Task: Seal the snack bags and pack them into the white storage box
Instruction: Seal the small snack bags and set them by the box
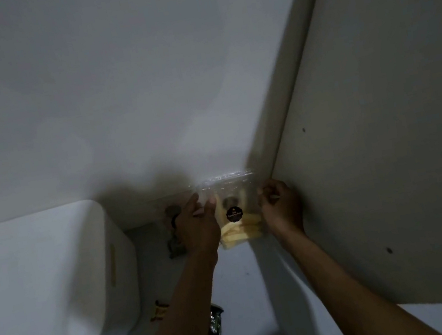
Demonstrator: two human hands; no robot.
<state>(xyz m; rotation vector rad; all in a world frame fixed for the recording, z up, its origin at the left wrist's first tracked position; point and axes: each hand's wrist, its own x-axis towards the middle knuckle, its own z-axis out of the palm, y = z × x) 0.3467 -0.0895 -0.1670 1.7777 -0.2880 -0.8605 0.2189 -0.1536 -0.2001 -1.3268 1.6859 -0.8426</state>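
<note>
Dim white room corner, pale desk, both hands raised on one snack bag.
The left hand and right hand each pinch a side of the clear snack bag, held upright above the desk near the wall. Pale yellow sticks fill its bottom under a dark round label. Uneven pinching could leave the seal gaping. The white storage box sits left.

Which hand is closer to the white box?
Left. The left hand holds the snack bag's left edge, nearer the white box; the right hand grips the bag's far edge.
</note>
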